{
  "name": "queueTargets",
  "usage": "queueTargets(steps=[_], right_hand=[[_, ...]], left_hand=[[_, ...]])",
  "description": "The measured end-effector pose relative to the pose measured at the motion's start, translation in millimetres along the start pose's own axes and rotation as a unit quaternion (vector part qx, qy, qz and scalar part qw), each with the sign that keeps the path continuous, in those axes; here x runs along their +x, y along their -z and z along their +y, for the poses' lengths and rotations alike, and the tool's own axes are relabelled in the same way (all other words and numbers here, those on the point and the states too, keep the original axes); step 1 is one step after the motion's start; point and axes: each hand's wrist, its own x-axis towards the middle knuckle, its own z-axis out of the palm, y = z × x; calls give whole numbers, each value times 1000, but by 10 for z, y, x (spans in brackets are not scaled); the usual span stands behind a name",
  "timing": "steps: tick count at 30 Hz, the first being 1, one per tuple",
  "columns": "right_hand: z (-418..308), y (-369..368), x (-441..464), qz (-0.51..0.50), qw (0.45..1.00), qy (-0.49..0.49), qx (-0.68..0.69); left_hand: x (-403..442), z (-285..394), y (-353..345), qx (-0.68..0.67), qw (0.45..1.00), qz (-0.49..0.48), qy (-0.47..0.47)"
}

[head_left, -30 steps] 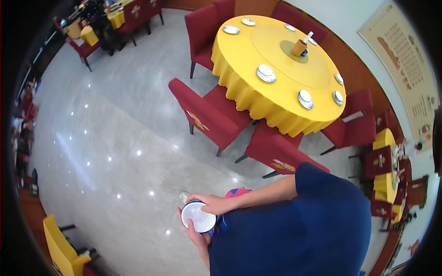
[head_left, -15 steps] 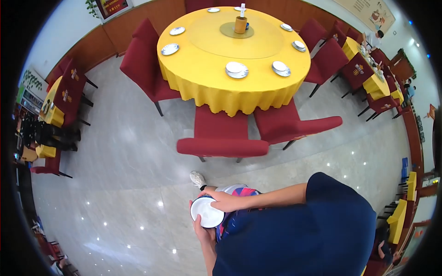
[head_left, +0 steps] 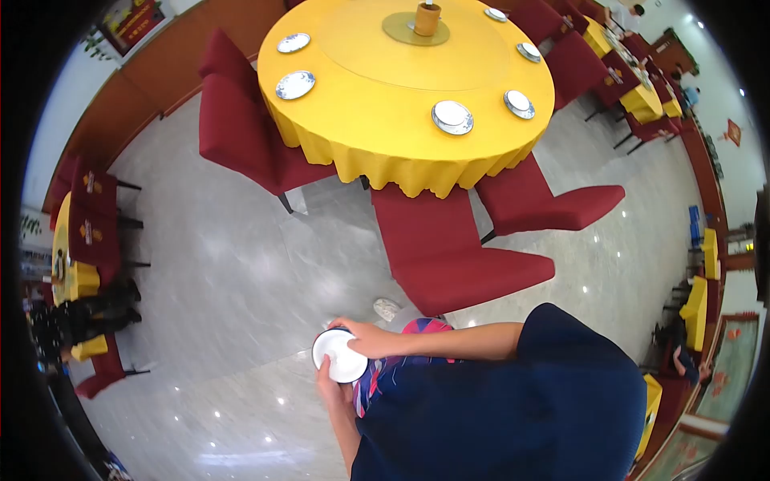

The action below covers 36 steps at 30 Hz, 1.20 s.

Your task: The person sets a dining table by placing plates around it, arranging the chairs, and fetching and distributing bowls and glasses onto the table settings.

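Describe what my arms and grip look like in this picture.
Your right arm wears a loose navy-blue sleeve, plain where it shows, that leaves the forearm bare. Your left forearm is bare too, emerging from under the navy top. Your right grip and left grip both look ungloved.

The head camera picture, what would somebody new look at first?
Probably the big yellow table at the top, because it's so bright, with red chairs around it. Next might come the white bowl below the middle, held between the left hand and the right hand. The dark blue shirt filling much of the lower right could catch the eye too.
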Motion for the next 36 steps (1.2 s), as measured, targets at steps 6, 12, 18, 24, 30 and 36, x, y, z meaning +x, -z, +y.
queueTargets(steps=[6,12,18,24,30,36], right_hand=[[-109,29,1173,106,988,12,109],[-915,-26,1904,250,966,29,53],[-1197,289,2396,406,914,11,11],[-1292,1088,2979,512,858,0,33],[-1098,2674,3949,581,813,23,30],[-810,4098,4640,571,821,-22,-15]], left_hand=[[1303,1072,-15,85,980,-142,106],[2026,2262,-537,169,941,-253,148],[2865,2599,-1138,228,904,-327,155],[3724,2618,-2004,295,863,-388,130],[5046,2266,-3185,385,829,-406,-22],[6074,1850,-4020,375,858,-352,-4]])
